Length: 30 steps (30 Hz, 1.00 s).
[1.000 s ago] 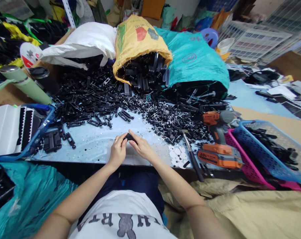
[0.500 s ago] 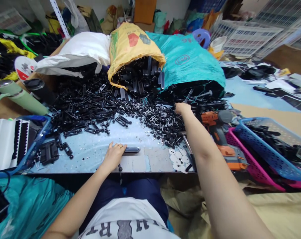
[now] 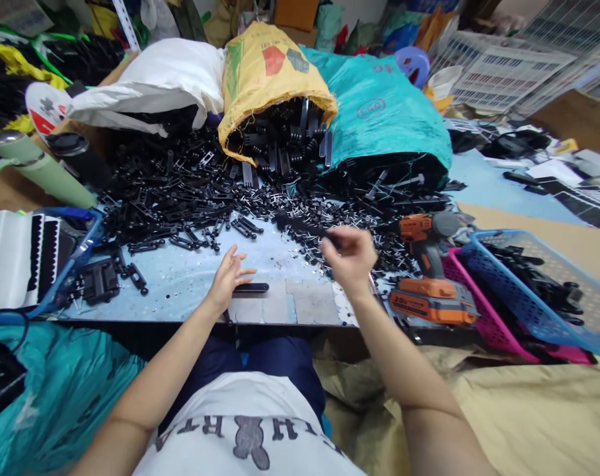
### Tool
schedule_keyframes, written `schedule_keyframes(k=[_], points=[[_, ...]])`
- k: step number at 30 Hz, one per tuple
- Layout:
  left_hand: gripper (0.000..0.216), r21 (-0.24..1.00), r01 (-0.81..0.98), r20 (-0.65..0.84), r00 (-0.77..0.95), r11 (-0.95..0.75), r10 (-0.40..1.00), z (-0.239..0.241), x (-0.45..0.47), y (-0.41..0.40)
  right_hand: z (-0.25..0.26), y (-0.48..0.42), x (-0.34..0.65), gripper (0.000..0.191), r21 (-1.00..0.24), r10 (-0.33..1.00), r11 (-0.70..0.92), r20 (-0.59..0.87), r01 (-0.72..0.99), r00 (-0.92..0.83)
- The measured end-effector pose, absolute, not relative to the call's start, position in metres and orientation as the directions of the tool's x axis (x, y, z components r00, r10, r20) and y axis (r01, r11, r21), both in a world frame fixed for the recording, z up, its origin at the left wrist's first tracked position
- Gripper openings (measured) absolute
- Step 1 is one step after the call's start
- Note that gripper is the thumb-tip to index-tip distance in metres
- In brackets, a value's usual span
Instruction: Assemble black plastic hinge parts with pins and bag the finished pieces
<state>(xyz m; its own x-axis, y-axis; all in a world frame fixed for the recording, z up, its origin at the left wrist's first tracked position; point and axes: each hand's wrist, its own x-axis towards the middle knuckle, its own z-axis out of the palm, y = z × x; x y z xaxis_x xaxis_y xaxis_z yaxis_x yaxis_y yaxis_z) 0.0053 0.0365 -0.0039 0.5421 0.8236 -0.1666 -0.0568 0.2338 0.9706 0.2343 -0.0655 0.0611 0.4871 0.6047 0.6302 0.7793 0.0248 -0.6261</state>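
My right hand [image 3: 352, 258] is closed on a long black plastic part [image 3: 304, 227], blurred by motion. The part points left over the heap of small black pieces with metal pins [image 3: 320, 206]. My left hand [image 3: 227, 279] has its fingers spread and holds nothing. Just beneath those fingers, a flat dark bar with rounded ends [image 3: 252, 288] lies near the table's front edge; whether they touch it I cannot tell. Beyond, a pile of black plastic links [image 3: 166, 192] spreads over the blue tabletop.
White [image 3: 176, 73], yellow [image 3: 275, 73] and teal [image 3: 379, 112] sacks lie at the back, the yellow one spilling black parts. An orange cordless drill [image 3: 429, 264] stands at right beside a blue basket [image 3: 548, 291]. A green bottle [image 3: 42, 168] leans at left.
My right hand has come back from the teal sack's mouth towards me, now with the black part in it. My left hand has lifted its fingers off the bar and spread them.
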Motion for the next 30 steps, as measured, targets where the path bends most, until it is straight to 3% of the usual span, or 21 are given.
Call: schedule_keyframes(k=[2,5,8,10,12,15,17,20,22,25,30], points=[[0.055,0.893,-0.186,-0.246,0.560,0.409,0.791,0.000,0.014,0.036,0.044,-0.081,0.199,0.021,-0.690,0.717,0.140,0.565,0.710,0.408],[0.054,0.906,-0.185,-0.247,0.498,0.380,0.831,-0.003,0.022,0.024,0.028,-0.094,0.175,0.016,-0.591,0.882,0.087,0.420,0.802,0.214],[0.053,0.964,-0.058,-0.194,0.508,0.259,0.839,-0.010,0.025,0.002,0.021,-0.096,0.175,0.028,-0.442,0.967,-0.035,0.212,0.896,0.142],[0.050,0.993,0.055,-0.114,0.593,0.102,0.797,-0.014,0.022,-0.008,0.016,-0.098,0.182,0.034,-0.473,0.995,-0.060,0.040,0.879,0.089],[0.051,0.974,0.135,0.038,0.693,-0.182,0.720,-0.016,0.016,-0.007,0.010,-0.103,0.191,0.036,-0.531,0.999,-0.027,-0.054,0.847,-0.002],[0.049,0.781,0.231,0.202,0.786,-0.581,0.584,-0.017,0.006,0.008,0.002,-0.114,0.203,0.038,-0.449,0.994,0.072,-0.046,0.891,-0.103],[0.045,0.634,0.316,0.147,0.847,-0.706,0.510,-0.018,0.005,0.019,-0.002,-0.118,0.204,0.039,-0.302,0.984,0.143,-0.057,0.942,-0.168],[0.052,0.464,0.361,0.004,0.912,-0.809,0.410,-0.020,0.011,0.026,-0.010,-0.116,0.194,0.039,-0.120,0.976,0.190,-0.087,0.974,-0.201],[0.063,0.388,0.351,-0.014,0.927,-0.852,0.375,-0.022,0.015,0.024,-0.016,-0.113,0.186,0.038,-0.050,0.981,0.170,-0.082,0.984,-0.174],[0.072,0.344,0.330,0.022,0.933,-0.879,0.359,-0.027,0.016,0.021,-0.019,-0.110,0.176,0.039,0.018,0.990,0.140,-0.029,0.990,-0.139],[0.053,0.337,0.275,0.153,0.928,-0.901,0.340,-0.038,0.010,0.023,-0.007,-0.107,0.169,0.039,0.100,0.988,0.126,0.076,0.987,-0.134]])
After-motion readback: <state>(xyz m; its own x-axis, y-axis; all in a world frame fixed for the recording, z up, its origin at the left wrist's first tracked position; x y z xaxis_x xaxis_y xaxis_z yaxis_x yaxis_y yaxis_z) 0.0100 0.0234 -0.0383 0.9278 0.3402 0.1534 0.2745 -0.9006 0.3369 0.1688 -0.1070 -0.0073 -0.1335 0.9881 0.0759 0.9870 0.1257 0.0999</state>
